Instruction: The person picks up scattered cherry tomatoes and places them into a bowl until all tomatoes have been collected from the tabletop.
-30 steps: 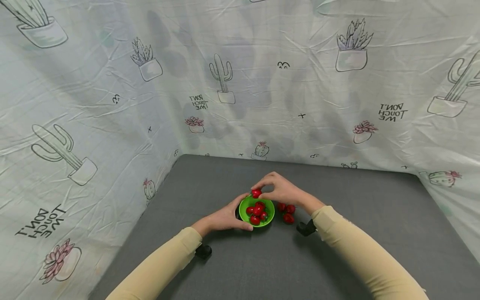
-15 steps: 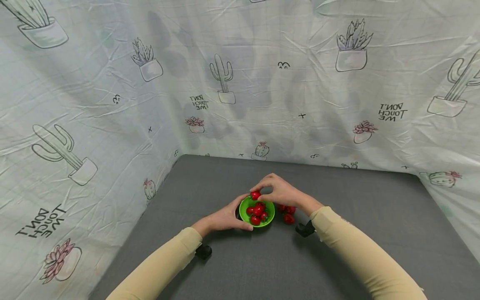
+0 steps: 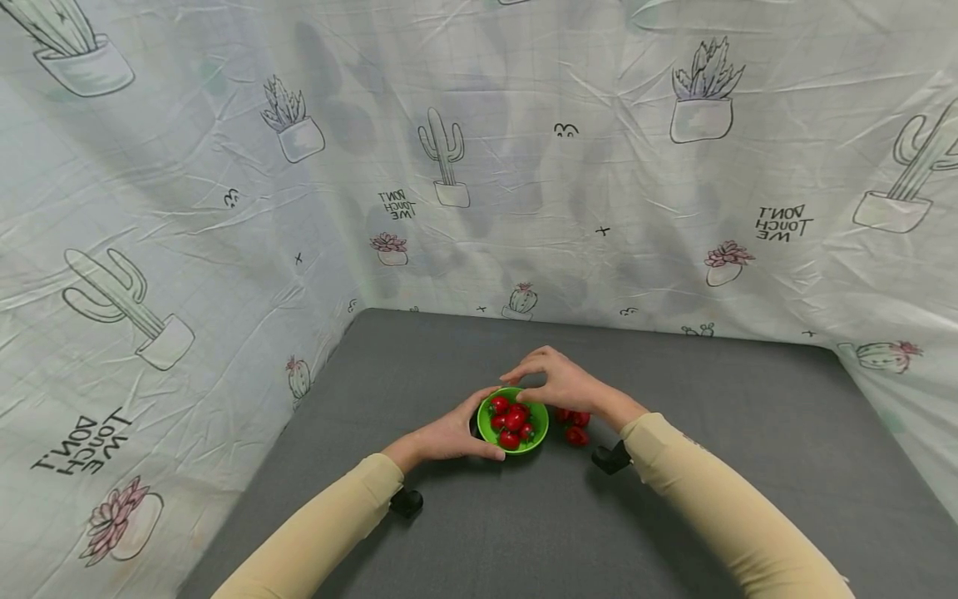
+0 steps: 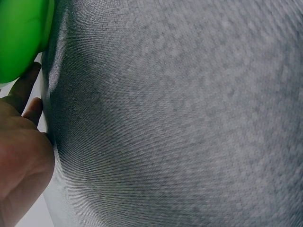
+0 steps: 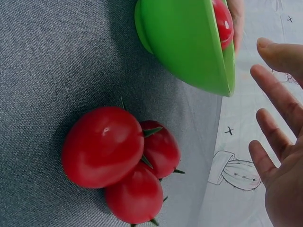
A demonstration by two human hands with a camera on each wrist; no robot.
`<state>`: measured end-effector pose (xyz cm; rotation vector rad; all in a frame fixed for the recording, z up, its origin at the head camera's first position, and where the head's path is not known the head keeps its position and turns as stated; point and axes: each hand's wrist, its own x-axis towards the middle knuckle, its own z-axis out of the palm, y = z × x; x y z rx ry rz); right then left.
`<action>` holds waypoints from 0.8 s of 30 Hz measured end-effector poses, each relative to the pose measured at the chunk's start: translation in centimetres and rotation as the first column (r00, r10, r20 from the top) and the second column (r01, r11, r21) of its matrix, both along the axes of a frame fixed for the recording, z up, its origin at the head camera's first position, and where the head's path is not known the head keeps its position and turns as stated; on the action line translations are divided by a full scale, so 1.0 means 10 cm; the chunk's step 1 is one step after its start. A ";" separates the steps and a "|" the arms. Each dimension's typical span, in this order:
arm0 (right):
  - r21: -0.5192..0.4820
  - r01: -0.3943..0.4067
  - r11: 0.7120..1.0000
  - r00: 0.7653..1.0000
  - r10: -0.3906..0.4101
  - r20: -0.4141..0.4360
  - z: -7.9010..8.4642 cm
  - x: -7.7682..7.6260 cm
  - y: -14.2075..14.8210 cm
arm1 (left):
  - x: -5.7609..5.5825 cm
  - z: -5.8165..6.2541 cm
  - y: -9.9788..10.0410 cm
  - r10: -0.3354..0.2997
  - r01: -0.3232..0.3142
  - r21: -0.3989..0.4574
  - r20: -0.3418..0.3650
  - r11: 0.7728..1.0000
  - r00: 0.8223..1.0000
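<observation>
A green bowl (image 3: 540, 422) holding several small red tomatoes (image 3: 514, 419) stands on the dark table. My left hand (image 3: 447, 434) curves round the bowl's left side, thumb at the near rim and fingers toward the far side. In the left wrist view, fingers (image 4: 27, 85) reach beneath the green bowl wall (image 4: 19, 35). Above the bowl's far right rim hovers my right hand (image 3: 566, 380), thumb and fingers apart with nothing between them. Right of the bowl lie 3 loose tomatoes (image 3: 576, 436), their green stems showing in the right wrist view, the nearest tomato (image 5: 103, 147) largest.
The grey cloth-covered table (image 3: 486, 532) extends around the bowl. A pale curtain (image 3: 524, 166) printed with potted cacti hangs behind and at the left. Black wrist mounts (image 3: 407, 502) sit under both sleeves.
My right thumb and fingers have let go of a tomato, which dropped from the far rim into the bowl. The left hand and the bowl have stayed in place.
</observation>
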<state>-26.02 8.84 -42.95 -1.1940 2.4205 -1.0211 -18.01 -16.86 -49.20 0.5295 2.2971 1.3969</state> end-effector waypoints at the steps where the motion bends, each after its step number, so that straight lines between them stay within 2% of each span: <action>1: -0.001 0.000 1.000 1.000 0.000 0.003 0.00 0.00 0.00 | 0.00 0.00 0.00 0.000 0.000 -0.001 -0.001 1.000 1.000; 10: -0.016 0.008 1.000 1.000 -0.008 0.027 0.03 -0.01 0.05 | 0.01 0.02 0.00 0.002 -0.002 -0.005 0.004 1.000 1.000; 17: -0.022 0.022 1.000 1.000 -0.022 0.008 0.09 0.00 0.12 | 0.02 0.04 0.01 0.019 -0.019 -0.069 -0.004 0.997 1.000; 24: -0.003 0.046 0.999 0.999 -0.046 -0.007 0.12 0.01 0.21 | 0.01 0.02 0.01 0.019 -0.021 -0.068 -0.020 0.997 1.000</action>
